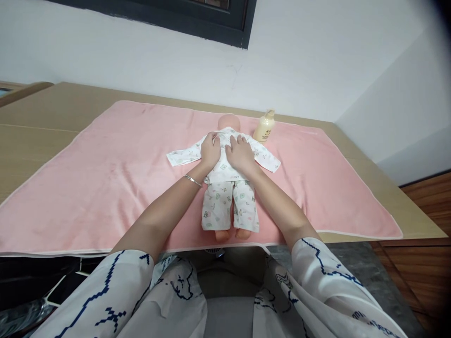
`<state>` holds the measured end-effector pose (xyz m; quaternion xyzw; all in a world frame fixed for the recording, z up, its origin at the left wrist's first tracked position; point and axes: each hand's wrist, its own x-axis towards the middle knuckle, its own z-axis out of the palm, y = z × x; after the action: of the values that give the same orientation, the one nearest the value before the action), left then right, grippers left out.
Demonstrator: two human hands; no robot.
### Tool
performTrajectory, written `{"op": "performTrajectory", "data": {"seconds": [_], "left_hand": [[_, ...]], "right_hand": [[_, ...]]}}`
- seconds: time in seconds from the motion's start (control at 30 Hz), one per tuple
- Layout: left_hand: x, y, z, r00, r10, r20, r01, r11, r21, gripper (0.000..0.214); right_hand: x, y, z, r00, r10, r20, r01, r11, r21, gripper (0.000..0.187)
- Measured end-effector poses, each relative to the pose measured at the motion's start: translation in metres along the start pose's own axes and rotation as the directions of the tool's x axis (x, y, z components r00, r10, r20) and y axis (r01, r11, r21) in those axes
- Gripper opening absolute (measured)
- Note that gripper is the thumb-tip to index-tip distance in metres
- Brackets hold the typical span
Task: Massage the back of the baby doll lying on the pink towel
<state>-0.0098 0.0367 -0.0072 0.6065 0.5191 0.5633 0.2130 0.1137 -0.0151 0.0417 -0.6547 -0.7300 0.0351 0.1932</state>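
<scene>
A baby doll (225, 176) lies stretched out with its bald head away from me and no face showing. It wears a white patterned top (227, 171) and matching trousers (217, 206), with bare feet poking out at the near end. Its sleeves spread to both sides. My left hand (210, 151) rests on the left side of the top near the shoulder, thumb apart from the fingers. On the right side my right hand (241, 154) lies flat on the top, fingers a little spread. Neither hand visibly grips anything.
Under the doll a pink blanket (105, 178) covers much of the wooden table (45, 117). A cream pump bottle (264, 127) stands right of the doll's head. Behind is a white wall with a dark window frame (211, 23). Wooden drawers (419, 267) are at lower right.
</scene>
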Motion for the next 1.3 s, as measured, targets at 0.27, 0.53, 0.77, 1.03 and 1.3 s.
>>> {"op": "performTrajectory", "data": {"seconds": [0.27,0.53,0.77,1.03,1.3], "left_hand": [[0.004,0.013,-0.001,0.995,0.082,0.055,-0.09,0.981,0.17,0.031],[-0.005,0.021,0.01,0.961,0.035,0.275,-0.124,0.941,0.315,0.044],[0.02,0.0,0.008,0.949,-0.079,0.306,-0.012,0.959,0.283,0.058],[0.003,0.013,0.006,0.966,0.012,0.259,-0.098,0.942,0.321,0.048],[0.002,0.016,0.008,0.952,0.04,0.304,-0.133,0.947,0.292,0.045]], "right_hand": [[-0.002,0.003,-0.021,0.999,-0.021,0.044,0.019,0.998,0.054,0.041],[0.031,0.051,0.003,0.996,0.068,0.052,-0.077,0.981,0.177,0.065],[0.017,0.031,-0.003,1.0,-0.014,0.019,0.012,0.996,0.091,0.054],[0.019,0.031,0.0,0.999,-0.037,0.013,0.035,0.99,0.134,0.058],[0.021,0.038,0.002,0.998,-0.059,-0.01,0.06,0.996,0.072,0.058]]}}
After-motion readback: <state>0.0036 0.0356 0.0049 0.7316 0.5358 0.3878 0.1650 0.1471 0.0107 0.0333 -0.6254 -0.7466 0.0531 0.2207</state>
